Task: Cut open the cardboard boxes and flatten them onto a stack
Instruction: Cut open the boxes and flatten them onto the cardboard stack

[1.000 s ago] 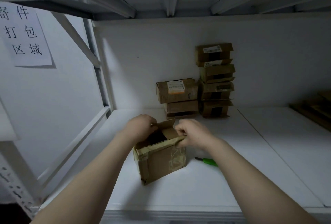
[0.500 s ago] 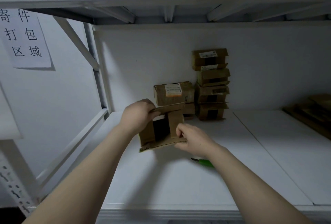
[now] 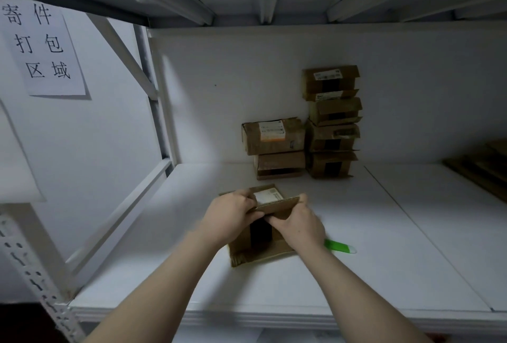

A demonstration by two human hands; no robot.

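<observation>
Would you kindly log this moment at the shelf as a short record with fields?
in work: cardboard box, on the white shelf
left: left hand grips the box's upper edge
right: right hand grips its front flap
tool: green cutter lies on the shelf, right of the box
waiting: stack of two boxes beside stack of four boxes, at the back wall
far right: flattened cardboard, dimly lit

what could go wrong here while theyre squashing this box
1. The green cutter lies right beside the right hand, one end hidden under the wrist; a sideways move might hit it.
2. The left hand and right hand both grip the box at its top flap, so fingers could get pinched as it folds flat.
</observation>
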